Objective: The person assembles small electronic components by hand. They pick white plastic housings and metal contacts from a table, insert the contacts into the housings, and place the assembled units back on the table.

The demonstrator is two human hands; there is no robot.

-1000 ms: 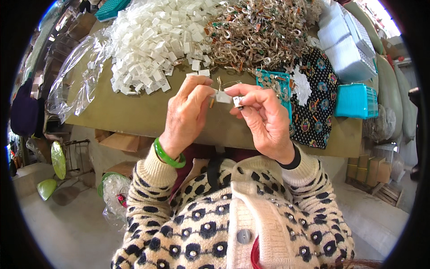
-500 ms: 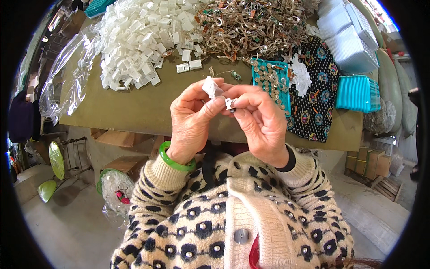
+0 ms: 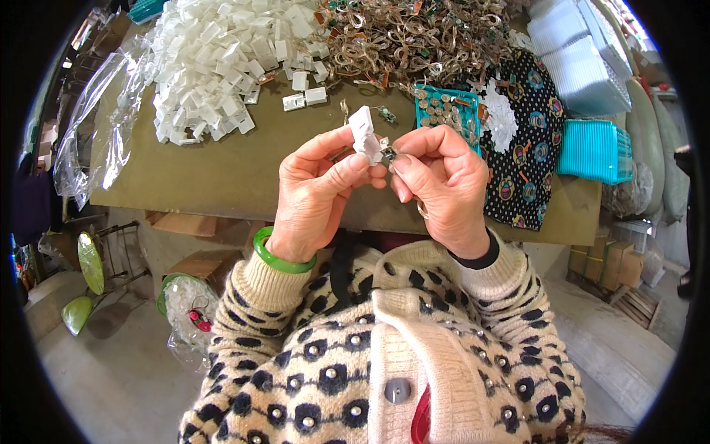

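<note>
Between the thumb and fingers of my left hand (image 3: 316, 185) is a small white plastic case (image 3: 362, 133), tilted upright with its open side towards the right. My right hand (image 3: 444, 177) pinches a small circuit board (image 3: 387, 152) at the right edge of the case; its finer details are hidden by the fingertips. Both hands are raised over the near part of the table (image 3: 222, 177). Just beyond them, a loose small board with a thin wire (image 3: 387, 114) lies on the tabletop.
White plastic cases (image 3: 214, 66) heap at the far left, with wired parts (image 3: 414, 37) piled beside them. A turquoise tray (image 3: 473, 122) of round metallic pieces lies right on dark patterned cloth (image 3: 529, 170). Stacked turquoise trays (image 3: 594, 151) stand farther right; clear plastic (image 3: 96, 111) drapes the left edge.
The white case has turned more upright in my left hand. My right hand has shifted slightly right, and the small board now shows at the case's edge.
</note>
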